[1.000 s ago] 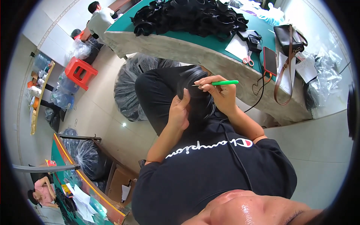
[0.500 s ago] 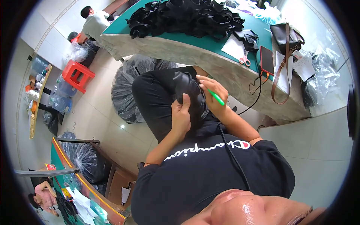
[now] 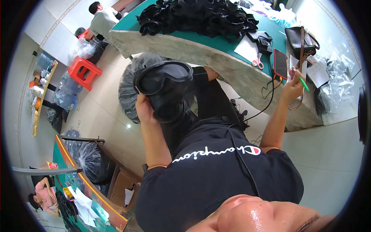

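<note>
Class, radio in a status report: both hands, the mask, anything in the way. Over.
Left hand grips black mask, raised over lap. Right hand holds green pen at table edge. Black cable hangs off the table beside the right arm.

I log a black goggle mask [image 3: 164, 87], a green pen [image 3: 304, 84], a green tabletop [image 3: 216, 36] with a pale marbled edge, a heap of black masks [image 3: 197, 15], a red stool [image 3: 84, 70], red-handled scissors [image 3: 257, 63], and a phone [image 3: 280, 63] with an orange rim.
</note>
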Demonstrator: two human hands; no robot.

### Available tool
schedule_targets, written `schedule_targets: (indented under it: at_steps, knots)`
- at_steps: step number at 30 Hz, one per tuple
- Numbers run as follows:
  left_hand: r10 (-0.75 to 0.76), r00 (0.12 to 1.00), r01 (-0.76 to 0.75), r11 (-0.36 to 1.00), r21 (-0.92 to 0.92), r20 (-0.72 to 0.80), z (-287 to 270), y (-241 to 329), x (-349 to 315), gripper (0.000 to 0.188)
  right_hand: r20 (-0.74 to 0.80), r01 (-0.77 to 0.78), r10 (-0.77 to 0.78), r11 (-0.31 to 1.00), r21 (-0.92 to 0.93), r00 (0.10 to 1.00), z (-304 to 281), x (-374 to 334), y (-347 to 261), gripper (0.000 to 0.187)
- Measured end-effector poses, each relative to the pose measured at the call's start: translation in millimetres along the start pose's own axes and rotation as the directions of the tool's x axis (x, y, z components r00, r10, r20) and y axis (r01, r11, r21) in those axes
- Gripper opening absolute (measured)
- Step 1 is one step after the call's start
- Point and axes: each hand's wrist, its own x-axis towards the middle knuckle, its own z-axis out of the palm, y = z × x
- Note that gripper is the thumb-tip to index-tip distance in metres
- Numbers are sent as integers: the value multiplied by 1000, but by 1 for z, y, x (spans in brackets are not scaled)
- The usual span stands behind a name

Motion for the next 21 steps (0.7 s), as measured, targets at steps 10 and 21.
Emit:
schedule_targets:
  at_steps: [10, 21]
  knots:
    - [-79, 992, 78, 997, -12, -103, 7, -30, 2, 31, 897, -294, 18, 947, 126, 443, 21, -28, -66, 18]
    - [-148, 972, 197, 934, -297, 181, 23, -54, -13, 45, 856, -609, -222, 621, 494, 468, 58, -113, -146, 33]
